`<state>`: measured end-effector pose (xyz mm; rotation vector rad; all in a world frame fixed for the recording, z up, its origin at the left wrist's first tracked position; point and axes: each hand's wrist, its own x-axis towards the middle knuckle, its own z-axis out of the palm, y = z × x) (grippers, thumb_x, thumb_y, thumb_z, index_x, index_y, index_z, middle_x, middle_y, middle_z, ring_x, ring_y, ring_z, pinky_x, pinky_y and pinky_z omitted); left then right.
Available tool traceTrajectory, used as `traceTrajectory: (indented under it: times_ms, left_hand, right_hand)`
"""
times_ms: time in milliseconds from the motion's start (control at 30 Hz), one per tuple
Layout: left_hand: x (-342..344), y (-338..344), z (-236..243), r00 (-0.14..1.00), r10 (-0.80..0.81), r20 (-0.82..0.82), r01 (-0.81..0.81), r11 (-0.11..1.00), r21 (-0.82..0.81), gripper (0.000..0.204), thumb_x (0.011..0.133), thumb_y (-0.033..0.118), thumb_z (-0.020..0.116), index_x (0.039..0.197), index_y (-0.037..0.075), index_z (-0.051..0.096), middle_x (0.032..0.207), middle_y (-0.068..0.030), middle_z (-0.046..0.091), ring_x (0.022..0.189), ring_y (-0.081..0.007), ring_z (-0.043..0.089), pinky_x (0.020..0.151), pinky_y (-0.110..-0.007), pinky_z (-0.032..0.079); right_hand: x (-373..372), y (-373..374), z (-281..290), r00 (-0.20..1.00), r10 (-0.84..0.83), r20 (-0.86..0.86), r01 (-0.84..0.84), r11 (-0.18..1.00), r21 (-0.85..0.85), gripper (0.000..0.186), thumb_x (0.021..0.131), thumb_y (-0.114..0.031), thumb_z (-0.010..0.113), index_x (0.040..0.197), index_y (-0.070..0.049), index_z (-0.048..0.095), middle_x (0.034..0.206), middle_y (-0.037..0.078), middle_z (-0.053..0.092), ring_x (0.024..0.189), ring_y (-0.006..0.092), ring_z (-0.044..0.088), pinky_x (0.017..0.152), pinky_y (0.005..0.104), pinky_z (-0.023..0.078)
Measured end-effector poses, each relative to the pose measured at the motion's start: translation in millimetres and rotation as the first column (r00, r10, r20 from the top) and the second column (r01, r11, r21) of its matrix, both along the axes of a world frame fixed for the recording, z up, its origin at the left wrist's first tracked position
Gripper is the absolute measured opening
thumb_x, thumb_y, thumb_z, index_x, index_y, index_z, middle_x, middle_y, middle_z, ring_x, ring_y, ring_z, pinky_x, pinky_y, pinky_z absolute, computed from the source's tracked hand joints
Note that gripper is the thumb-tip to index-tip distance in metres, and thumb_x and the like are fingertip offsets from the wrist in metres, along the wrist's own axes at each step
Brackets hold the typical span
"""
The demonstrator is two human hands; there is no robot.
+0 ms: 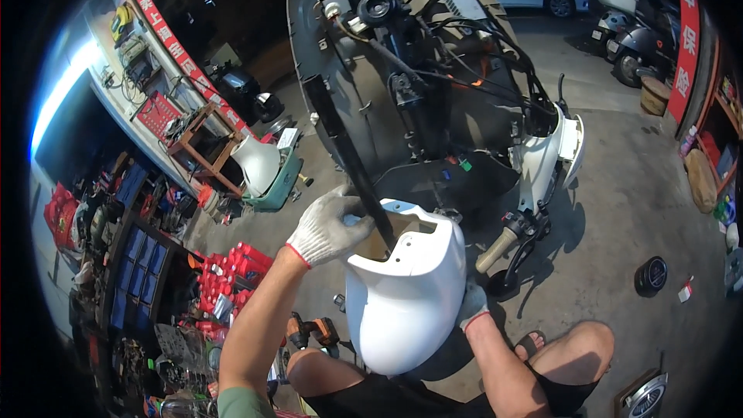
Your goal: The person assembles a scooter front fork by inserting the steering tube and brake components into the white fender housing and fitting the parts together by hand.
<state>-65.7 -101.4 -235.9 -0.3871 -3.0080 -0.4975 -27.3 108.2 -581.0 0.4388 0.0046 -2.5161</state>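
Observation:
A glossy white scooter front fender (406, 302) is between my hands, its cut-out top facing away from me. My left hand (329, 224), in a pale knit work glove, is closed on the fender's upper left rim beside a black fork tube (352, 155). The tube slants down into the fender's opening. My gloved right hand (474, 306) presses against the fender's lower right side, with its fingertips partly hidden behind it. Beyond stands the partly stripped scooter (426, 54), with its frame and wiring exposed.
A handlebar with a beige grip (495, 251) hangs right of the fender. Near my left knee is an orange-black cordless drill (309, 333). Red bottles (240, 271) crowd the left floor. A round black container (650, 275) lies on the right, and a green bin (279, 186) stands at left.

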Motion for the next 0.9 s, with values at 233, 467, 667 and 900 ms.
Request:
traceTrajectory:
  times_ms: [233,467,667,900]
  left_hand:
    - [14.4,16.8,10.3,0.980,0.194,0.039,-0.197,0.974,0.113,0.049,0.076,0.020,0.079,0.116,0.000,0.060,0.113,-0.0190,0.066,0.105,-0.0299,0.066,0.095,-0.040,0.052]
    - [15.4,-3.5,8.7,0.955,-0.088,0.282,-0.023,0.929,0.370,0.064,0.069,0.004,0.079,0.130,0.003,0.062,0.124,-0.0099,0.064,0.118,-0.0225,0.059,0.107,-0.038,0.045]
    - [17.4,0.5,3.5,0.951,-0.071,0.301,-0.048,0.927,0.371,0.048,0.070,0.007,0.080,0.115,0.003,0.065,0.112,-0.0075,0.068,0.106,-0.0192,0.061,0.100,-0.036,0.049]
    - [26.5,8.0,12.4,0.956,0.004,0.292,-0.073,0.971,0.225,0.048,0.068,0.009,0.083,0.112,0.005,0.064,0.109,-0.0065,0.068,0.104,-0.0188,0.061,0.097,-0.036,0.049]
  right_hand:
    - [6.6,-5.3,-16.1,0.999,-0.035,0.028,0.034,0.998,0.058,0.051,0.112,-0.039,0.031,0.147,-0.009,0.052,0.147,0.012,0.057,0.133,0.0309,0.053,0.115,0.0441,0.043]
    - [16.8,-23.5,-29.6,0.995,-0.066,0.069,0.056,0.988,0.142,0.051,0.111,-0.040,0.033,0.144,-0.008,0.055,0.144,0.013,0.059,0.131,0.0319,0.055,0.114,0.0447,0.044]
    - [20.7,-25.4,-28.8,0.996,-0.042,0.076,0.029,0.986,0.165,0.051,0.111,-0.040,0.033,0.143,-0.007,0.056,0.144,0.014,0.059,0.130,0.0323,0.055,0.113,0.0447,0.044]
    - [18.5,-23.7,-27.0,0.997,-0.018,0.070,0.006,0.987,0.160,0.051,0.111,-0.040,0.033,0.141,-0.006,0.057,0.144,0.014,0.059,0.129,0.0327,0.056,0.113,0.0447,0.044]
